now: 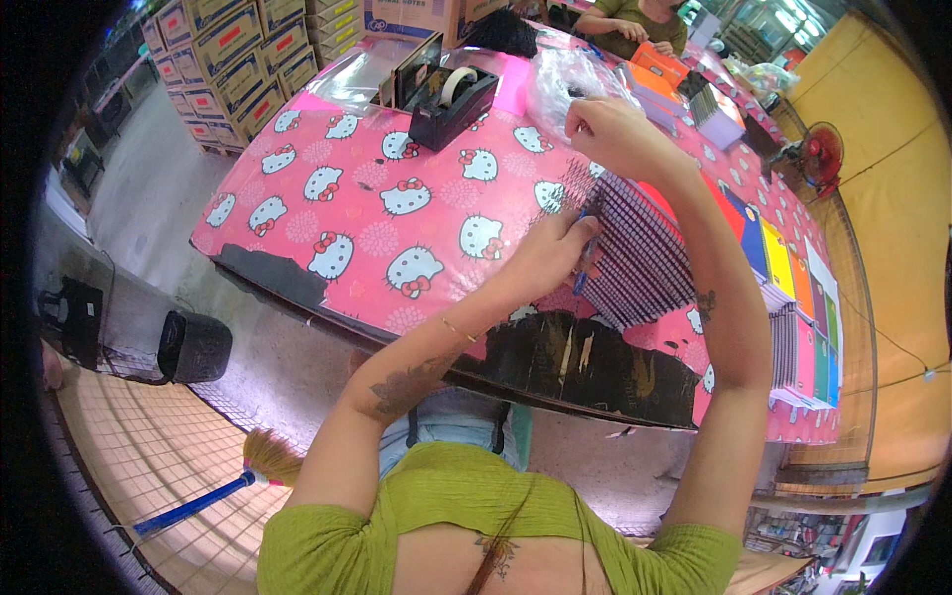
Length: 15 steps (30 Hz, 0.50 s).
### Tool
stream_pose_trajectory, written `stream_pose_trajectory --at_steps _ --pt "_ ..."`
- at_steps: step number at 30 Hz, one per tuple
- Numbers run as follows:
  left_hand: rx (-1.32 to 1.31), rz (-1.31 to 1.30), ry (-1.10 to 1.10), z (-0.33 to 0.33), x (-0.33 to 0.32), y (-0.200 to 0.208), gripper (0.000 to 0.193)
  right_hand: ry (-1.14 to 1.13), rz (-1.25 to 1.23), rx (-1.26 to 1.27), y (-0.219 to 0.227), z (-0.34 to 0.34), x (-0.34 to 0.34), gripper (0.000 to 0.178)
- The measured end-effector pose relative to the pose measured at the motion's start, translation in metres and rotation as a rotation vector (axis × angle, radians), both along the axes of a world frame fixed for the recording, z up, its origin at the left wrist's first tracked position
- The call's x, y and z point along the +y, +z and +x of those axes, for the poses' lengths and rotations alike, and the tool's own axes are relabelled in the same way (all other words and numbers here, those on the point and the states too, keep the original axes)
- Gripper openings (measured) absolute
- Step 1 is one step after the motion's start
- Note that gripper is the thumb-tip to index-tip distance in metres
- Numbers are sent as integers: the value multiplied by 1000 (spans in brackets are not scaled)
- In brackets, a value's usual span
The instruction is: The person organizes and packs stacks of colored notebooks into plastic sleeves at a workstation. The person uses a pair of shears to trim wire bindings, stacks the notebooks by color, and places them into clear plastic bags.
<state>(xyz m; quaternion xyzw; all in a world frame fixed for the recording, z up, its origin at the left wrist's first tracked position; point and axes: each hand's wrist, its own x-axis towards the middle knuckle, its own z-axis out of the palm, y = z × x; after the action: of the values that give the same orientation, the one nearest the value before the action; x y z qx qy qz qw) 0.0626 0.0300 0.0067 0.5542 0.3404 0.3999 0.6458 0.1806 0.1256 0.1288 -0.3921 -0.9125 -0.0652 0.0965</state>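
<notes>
A stack of spiral-bound notebooks (640,253) lies in front of me, its rows of dark wire bindings facing up and left. At its left edge my left hand (553,256) is closed around a slim blue tool (581,276), its kind partly hidden by the fingers. Above the far end of the stack, my right hand (617,137) is bent at the wrist with its fingers curled together. What it pinches, if anything, cannot be made out. Just behind it sits a clear plastic bag (555,84). Thin silvery wire pieces (573,186) show between the two hands.
A black tape dispenser (454,111) stands on the pink patterned table cover (372,238). Colourful notebook stacks (793,327) line the right side. Another person (635,25) works at the far end. Cartons (233,59) are piled at the back left; a red fan (822,151) is at right.
</notes>
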Motion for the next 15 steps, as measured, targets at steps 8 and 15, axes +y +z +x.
stream_pose_trajectory --at_steps 8,15 --pt "-27 14 106 1 10 -2 38 -196 -88 -421 0 -11 -7 33" --pt "-32 44 116 2 6 1 33 -212 -84 -416 -7 -3 -3 38"
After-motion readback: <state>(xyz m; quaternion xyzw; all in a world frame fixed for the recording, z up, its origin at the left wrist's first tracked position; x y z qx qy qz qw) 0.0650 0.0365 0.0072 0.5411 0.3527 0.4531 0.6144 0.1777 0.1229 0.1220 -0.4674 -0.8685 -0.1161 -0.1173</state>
